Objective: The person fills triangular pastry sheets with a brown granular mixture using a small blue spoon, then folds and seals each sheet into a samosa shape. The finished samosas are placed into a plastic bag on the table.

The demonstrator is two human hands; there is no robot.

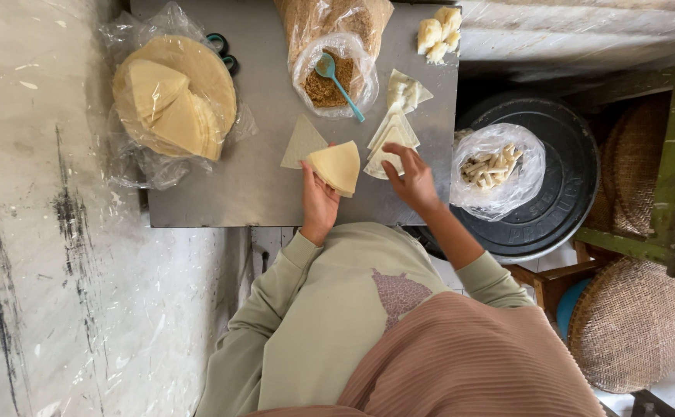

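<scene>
Nearest the lens: ribbed pinkish cloth [461, 363] over a pale green sleeve [275, 309].

Folded wrapper cone [337, 166]: pale yellow, thin, smooth, fan-shaped with a curved upper edge; held above the near half of the grey metal table [221, 201], directly over the left hand [318, 202].

Left hand: palm up, fingers curled around the cone's lower point, thumb against its near face; pinching the cone, not spread.

Right hand [414, 181]: just right of the cone, apart from it; fingers half open and bent downward, fingertips [393, 150] touching the stack of cut triangles [390, 147]. Grip on a single sheet cannot be told.

Stack of cut triangles: white to cream, flat, sharp-cornered, overlapping; just right of the cone.

Single flat triangle [302, 143]: pale, matte, lying on the table just left of the cone.

Clear plastic bag of brown crumbly filling [329, 81]: beyond the cone, mouth rolled open, turquoise plastic spoon [339, 81] resting inside with handle pointing toward the cone.

Filled pale pieces [439, 32]: lumpy, at the far right corner of the table, well beyond the cone.

Round wrapper sheets [175, 96]: large disc shapes with cut wedges on top, lying on crinkled clear plastic, well left of the cone.

Clear bag of short pale sticks [493, 168]: right of the cone, off the table, resting on a round black lid [561, 185].

Woven baskets [639, 324]: brown, coarse weave, far right of the cone.
</scene>
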